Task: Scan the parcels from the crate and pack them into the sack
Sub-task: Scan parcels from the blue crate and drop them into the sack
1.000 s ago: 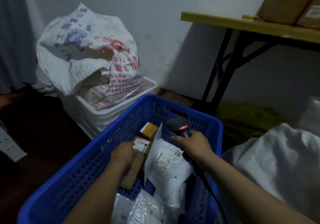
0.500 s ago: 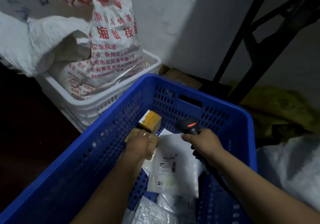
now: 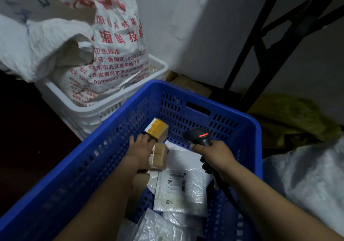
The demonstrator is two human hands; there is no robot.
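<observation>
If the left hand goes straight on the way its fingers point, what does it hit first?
Likely the yellow-taped box just ahead of the left hand, which holds a small brown box; depth is unclear.

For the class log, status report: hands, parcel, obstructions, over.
Left hand grips brown box inside blue crate. Right hand grips scanner, red light on. Nothing between box and scanner.
</observation>
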